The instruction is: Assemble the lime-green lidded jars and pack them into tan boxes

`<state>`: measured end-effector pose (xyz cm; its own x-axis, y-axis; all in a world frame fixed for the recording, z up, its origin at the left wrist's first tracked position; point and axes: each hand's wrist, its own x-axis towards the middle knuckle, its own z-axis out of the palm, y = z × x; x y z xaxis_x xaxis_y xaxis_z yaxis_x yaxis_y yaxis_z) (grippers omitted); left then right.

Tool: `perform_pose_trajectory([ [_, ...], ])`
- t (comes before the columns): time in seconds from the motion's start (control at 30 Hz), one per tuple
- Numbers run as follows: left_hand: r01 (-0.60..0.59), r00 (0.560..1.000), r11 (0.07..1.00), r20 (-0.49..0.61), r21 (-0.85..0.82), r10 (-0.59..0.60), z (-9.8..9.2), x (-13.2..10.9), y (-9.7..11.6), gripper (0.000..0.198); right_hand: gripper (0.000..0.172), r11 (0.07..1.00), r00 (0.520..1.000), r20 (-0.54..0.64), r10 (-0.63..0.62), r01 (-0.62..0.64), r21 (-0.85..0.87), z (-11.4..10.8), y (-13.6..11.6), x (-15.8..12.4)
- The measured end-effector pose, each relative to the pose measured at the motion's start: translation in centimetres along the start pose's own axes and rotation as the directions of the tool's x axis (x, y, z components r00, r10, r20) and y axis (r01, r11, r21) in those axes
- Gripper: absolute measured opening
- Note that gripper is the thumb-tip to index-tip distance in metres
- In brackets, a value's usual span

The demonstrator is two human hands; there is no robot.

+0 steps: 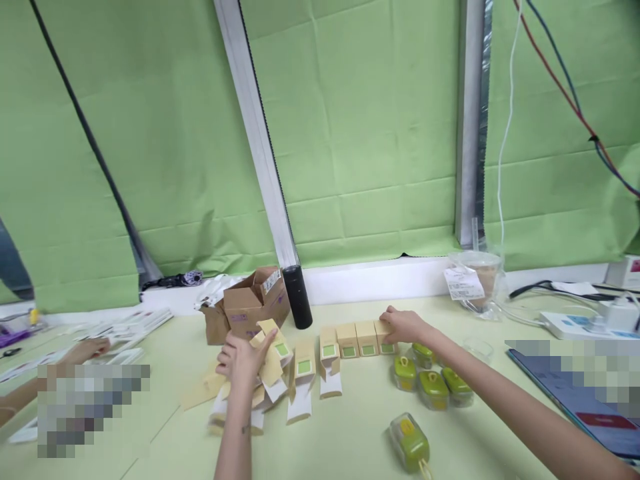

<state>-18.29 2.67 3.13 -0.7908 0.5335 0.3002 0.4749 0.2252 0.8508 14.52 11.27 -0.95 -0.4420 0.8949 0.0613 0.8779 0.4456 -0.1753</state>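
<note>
My left hand [241,360] is closed around a small tan paper box [274,353] with a green label and an open flap, held over a loose pile of similar boxes. To its right stand two more boxes with hanging flaps, the nearer one [304,363] and another [329,347]. My right hand [404,327] grips the end box [385,337] of a short row of closed boxes [368,339]. Just below that hand sit several small green-lidded clear containers [433,389], and one more container [410,441] lies closer to me with a cord loop.
Behind my left hand are a brown carton [255,300] and a black cylinder [297,297]. A bagged drink cup [480,280], a power strip [570,327] and a tablet-like device [565,393] occupy the right. A co-worker's hand [87,350] reaches over white pieces at left.
</note>
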Motion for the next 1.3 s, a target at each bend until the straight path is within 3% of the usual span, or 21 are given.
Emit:
perform_pose_trajectory([
  [0.1, -0.091, 0.994, 0.99, -0.07, -0.107, 0.083, 0.4, -0.8, 1.9, 0.086, 0.03, 1.0, 0.998, -0.055, -0.015, 0.014, -0.026, -0.2, 0.0, -0.6],
  [0.17, -0.221, 0.975, 0.952, -0.016, -0.211, 0.222, 0.9, -2.5, 3.6, 0.065, 0.034, 0.999, 0.993, -0.111, -0.036, 0.033, -0.023, -0.9, 0.0, -1.7],
  [0.23, -0.347, 0.906, 0.882, 0.131, -0.318, 0.403, 2.0, -5.5, 5.0, 0.055, 0.041, 0.997, 0.984, -0.163, -0.075, 0.074, -0.01, -1.9, -0.1, -3.2],
  [0.27, -0.389, 0.848, 0.847, 0.219, -0.362, 0.483, 2.7, -7.3, 5.4, 0.055, 0.043, 0.995, 0.978, -0.186, -0.1, 0.101, -0.002, -2.4, -0.2, -4.1],
  [0.3, -0.432, 0.748, 0.796, 0.324, -0.424, 0.579, 3.4, -9.2, 5.5, 0.061, 0.044, 0.992, 0.971, -0.205, -0.123, 0.128, 0.009, -2.9, -0.4, -5.1],
  [0.33, -0.473, 0.55, 0.711, 0.456, -0.52, 0.7, 4.2, -11.0, 5.6, 0.072, 0.045, 0.988, 0.964, -0.221, -0.145, 0.153, 0.02, -3.3, -0.6, -6.0],
  [0.37, -0.494, 0.399, 0.652, 0.517, -0.575, 0.758, 4.9, -12.6, 5.4, 0.083, 0.045, 0.985, 0.959, -0.234, -0.161, 0.172, 0.029, -3.6, -0.7, -6.9],
  [0.4, -0.519, 0.297, 0.615, 0.55, -0.593, 0.781, 5.5, -13.8, 5.2, 0.086, 0.046, 0.982, 0.954, -0.25, -0.168, 0.184, 0.043, -3.7, -0.9, -7.8],
  [0.43, -0.542, 0.238, 0.588, 0.561, -0.601, 0.793, 5.9, -14.7, 5.0, 0.08, 0.046, 0.98, 0.948, -0.272, -0.166, 0.189, 0.063, -3.7, -1.1, -8.4],
  [0.5, -0.596, 0.209, 0.567, 0.572, -0.568, 0.793, 6.5, -15.5, 4.7, 0.069, 0.045, 0.977, 0.936, -0.327, -0.133, 0.179, 0.117, -3.3, -1.4, -9.3],
  [0.6, -0.676, 0.223, 0.568, 0.604, -0.47, 0.765, 6.7, -15.1, 4.7, 0.057, 0.04, 0.965, 0.924, -0.374, -0.077, 0.164, 0.206, -2.6, -1.6, -9.8],
  [0.73, -0.797, 0.235, 0.518, 0.632, -0.309, 0.738, 6.8, -14.7, 4.6, 0.046, 0.029, 0.916, 0.931, -0.331, -0.151, 0.258, 0.306, -2.7, -1.7, -10.1],
  [0.87, -0.841, 0.233, 0.476, 0.623, -0.256, 0.747, 7.2, -14.7, 4.2, 0.04, 0.022, 0.861, 0.925, -0.329, -0.19, 0.318, 0.398, -3.9, -1.9, -10.6],
  [0.97, -0.862, 0.177, 0.426, 0.623, -0.277, 0.762, 7.3, -14.4, 4.1, 0.032, 0.019, 0.878, 0.916, -0.35, -0.197, 0.324, 0.352, -4.6, -2.0, -10.9],
  [1.13, -0.864, 0.032, 0.332, 0.616, -0.378, 0.787, 6.8, -14.3, 4.9, 0.032, 0.026, 0.959, 0.953, -0.223, -0.203, 0.24, 0.153, -4.7, -2.3, -11.0],
  [1.3, -0.84, -0.011, 0.324, 0.611, -0.435, 0.792, 6.2, -14.5, 5.5, 0.039, 0.02, 0.989, 0.975, -0.205, -0.091, 0.113, 0.098, -3.8, -2.2, -10.2],
])
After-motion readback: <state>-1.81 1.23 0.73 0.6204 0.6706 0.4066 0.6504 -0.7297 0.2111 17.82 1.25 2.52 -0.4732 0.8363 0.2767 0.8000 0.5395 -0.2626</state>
